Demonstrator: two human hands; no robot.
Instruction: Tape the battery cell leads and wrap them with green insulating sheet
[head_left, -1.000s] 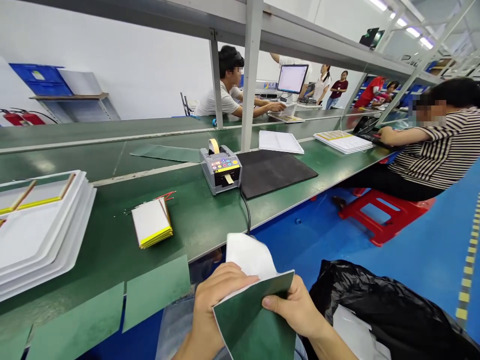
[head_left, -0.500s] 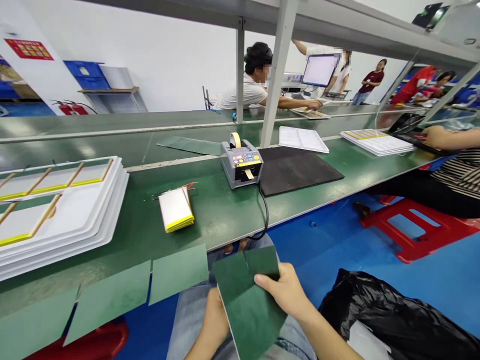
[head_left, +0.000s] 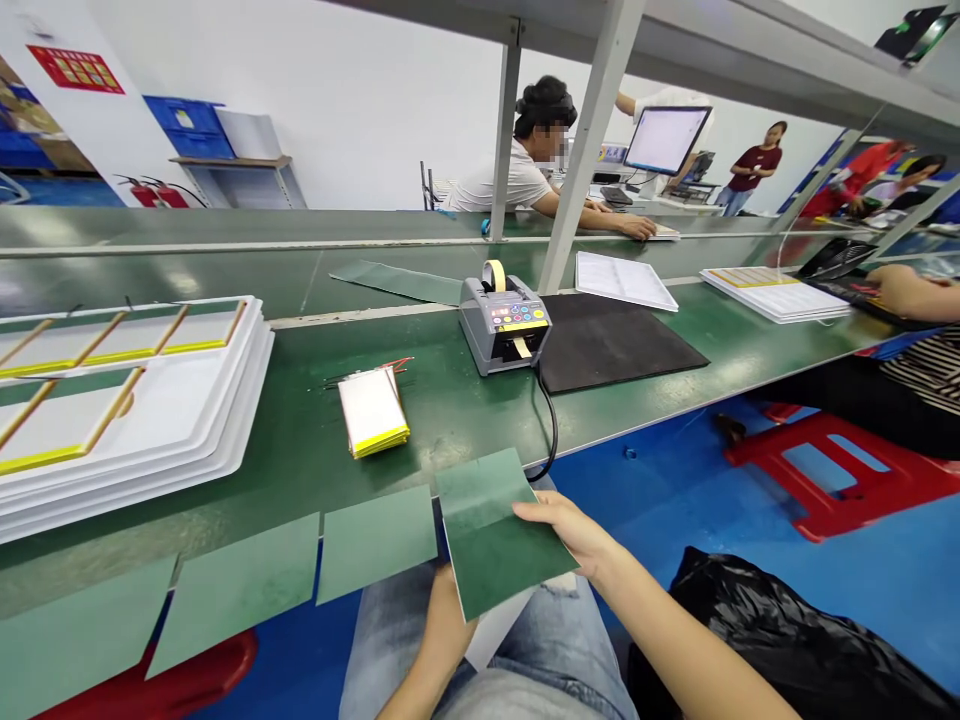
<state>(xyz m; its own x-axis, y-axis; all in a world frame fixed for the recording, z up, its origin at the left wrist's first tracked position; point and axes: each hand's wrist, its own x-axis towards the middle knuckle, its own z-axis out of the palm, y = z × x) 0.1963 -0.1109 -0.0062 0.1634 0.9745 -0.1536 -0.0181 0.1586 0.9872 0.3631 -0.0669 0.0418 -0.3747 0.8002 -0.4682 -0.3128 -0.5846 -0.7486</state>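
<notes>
My right hand (head_left: 564, 527) grips a green sheet (head_left: 501, 545) by its right edge, thumb on top. From below left, my left hand (head_left: 448, 610) supports the same sheet, its fingers hidden underneath. The sheet is a flat rectangle, tilted above my lap, with its far end at the table's front edge. A white piece (head_left: 501, 628) shows beneath it; whether it is attached I cannot tell. Left of my hands, several lighter green pieces lie in a row along the table edge, the nearest green piece (head_left: 379, 540) close to the sheet.
A stack of white pouch-like pieces with yellow tape (head_left: 373, 410) and thin wires lies on the green table (head_left: 300, 430). Behind are a grey tape dispenser (head_left: 506, 325) and a black mat (head_left: 619, 340). White trays (head_left: 225, 430) are stacked left. A black plastic bag (head_left: 780, 630) sits right.
The green sheet has moved up and forward toward the table edge and tilted flatter. Both hands moved with it. A white piece now shows under the sheet.
</notes>
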